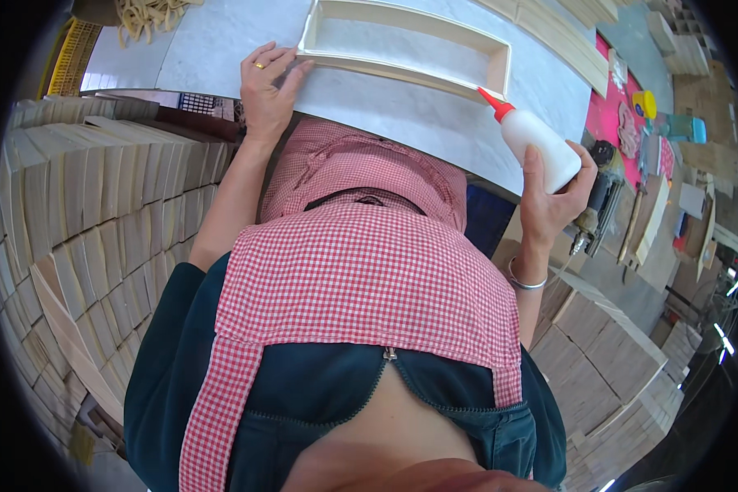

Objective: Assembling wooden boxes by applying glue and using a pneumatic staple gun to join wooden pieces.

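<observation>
A long rectangular frame of pale wood strips [385,67] lies on the grey marble-patterned tabletop [369,102]. At its near left corner, my left hand [269,94] holds the frame between thumb and fingers; a ring is on one finger. My right hand [553,205] is wrapped round a white squeeze bottle [541,146], the kind used for glue. The bottle is tilted, and its red pointed nozzle [495,104] reaches the near right corner of the frame. Whether any liquid is coming out is too small to tell.
Stacked wood strips [111,164] stand high on my left; more wood stacks [607,353] are at lower right. A pneumatic tool [600,197] sits right of my right hand. Loose strips [558,37], a yellow tub [644,104] and tan bands [149,15] lie farther off.
</observation>
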A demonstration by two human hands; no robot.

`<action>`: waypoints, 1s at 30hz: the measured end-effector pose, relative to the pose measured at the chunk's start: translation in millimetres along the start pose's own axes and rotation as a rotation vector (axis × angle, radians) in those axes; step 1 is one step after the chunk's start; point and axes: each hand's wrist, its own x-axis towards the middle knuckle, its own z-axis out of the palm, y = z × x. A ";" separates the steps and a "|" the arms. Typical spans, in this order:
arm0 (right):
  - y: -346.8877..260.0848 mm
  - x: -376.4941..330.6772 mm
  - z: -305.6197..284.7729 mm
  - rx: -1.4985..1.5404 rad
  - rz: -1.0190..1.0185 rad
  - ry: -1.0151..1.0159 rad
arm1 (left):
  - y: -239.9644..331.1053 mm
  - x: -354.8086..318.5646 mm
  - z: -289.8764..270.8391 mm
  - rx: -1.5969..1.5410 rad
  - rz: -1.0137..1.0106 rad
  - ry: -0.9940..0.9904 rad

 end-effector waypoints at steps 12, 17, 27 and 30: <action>13.8 3.4 -18.5 0.041 0.138 0.105 | -0.6 3.1 1.1 0.023 -0.001 -0.026; 44.1 12.9 -13.6 0.159 0.336 0.242 | -3.4 -0.5 -6.1 0.077 -0.062 -0.078; 176.2 178.8 -49.4 -0.168 0.296 0.567 | -16.8 -2.1 -10.7 -0.009 -0.059 -0.178; 235.3 228.1 -51.9 -0.409 0.267 0.479 | -29.2 -6.1 -11.7 -0.007 -0.098 -0.181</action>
